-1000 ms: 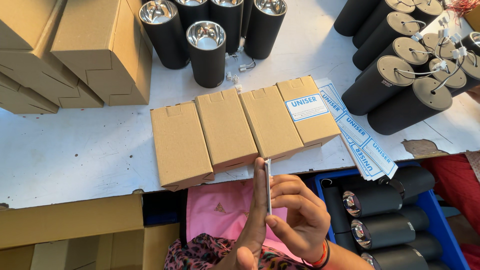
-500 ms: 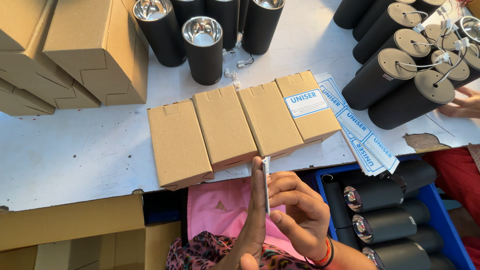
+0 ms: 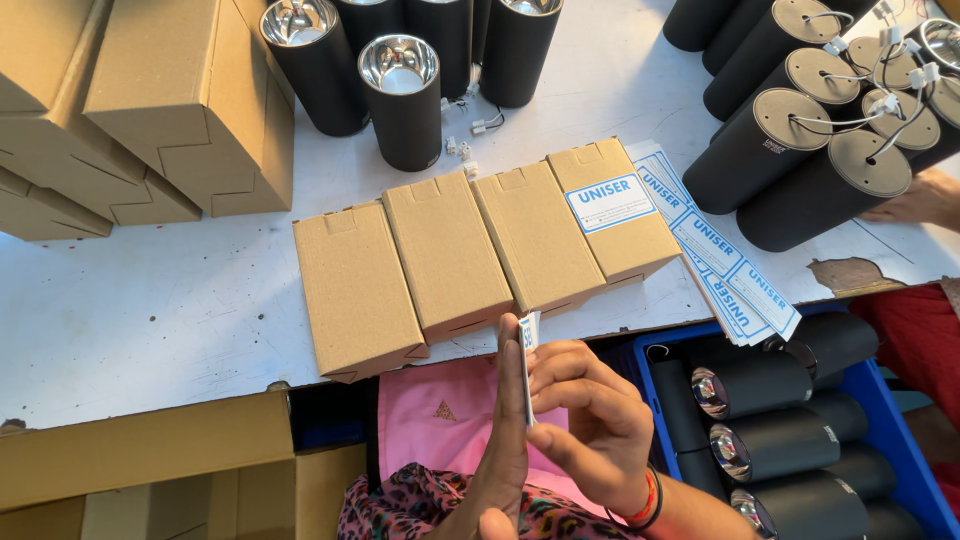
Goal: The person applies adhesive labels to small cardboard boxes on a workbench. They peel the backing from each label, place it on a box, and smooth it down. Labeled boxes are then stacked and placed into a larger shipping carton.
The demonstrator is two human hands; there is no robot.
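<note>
Hands meet low in the head view, just below the near edge of the white counter [image 3: 150, 310]: the left hand [image 3: 500, 440] is held flat and upright, fingers straight, and the right hand [image 3: 590, 425] curls against it, fingertips pinching a thin white-and-blue paper label sticker [image 3: 527, 345] seen edge-on between the two. Just beyond them, four small brown cardboard boxes [image 3: 445, 250] lie side by side on the counter, the rightmost already bearing a blue-bordered label. A fanned stack of matching label sheets [image 3: 735, 275] lies just right of that row. Black cylindrical lamp housings [image 3: 405, 105] stand behind, and more lie in a blue plastic crate [image 3: 890, 420] at the right.
</note>
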